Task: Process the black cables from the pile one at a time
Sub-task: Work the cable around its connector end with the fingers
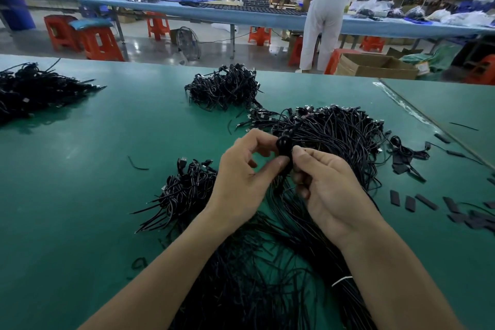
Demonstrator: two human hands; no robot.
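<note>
A big pile of loose black cables [334,131] spreads across the green table [80,169] from the middle right down to the near edge. Above it, both hands work on one small coiled black cable [284,145]. My left hand [241,177] pinches the coil between thumb and forefinger from the left. My right hand [326,185] pinches it from the right with curled fingers. The rest of that cable runs down between my hands and is lost in the pile.
A heap of coiled cables [184,190] lies left of my left hand, another heap [225,86] sits further back, and a third [34,88] lies at the far left. Short black sleeve pieces [426,201] are scattered at the right. Two people stand at a bench behind.
</note>
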